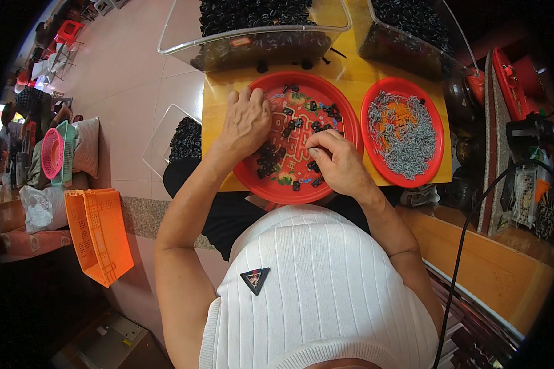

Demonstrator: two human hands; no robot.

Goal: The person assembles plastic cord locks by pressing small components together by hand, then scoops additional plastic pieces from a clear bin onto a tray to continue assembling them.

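Observation:
A round red tray (348, 117) with a printed pattern lies before me, and small black plastic parts (268, 161) are scattered over it. My left hand (247, 123) is over the tray's left side, back up, with its fingers curled under; their tips are hidden. Over the right part of the tray, my right hand (340, 163) is closed, thumb and forefinger pinched together near several black parts. What sits in the pinch is too small to make out. To the right stands a smaller red tray (439, 138) holding a spread of grey metal screws (406, 154).
The trays rest on a yellow wooden table (218, 86). Clear bins of black parts stand at the back (258, 46) and back right (406, 37). Another clear bin (157, 138) is left of the table. An orange crate (101, 234) lies on the floor. A black cable (461, 246) hangs at right.

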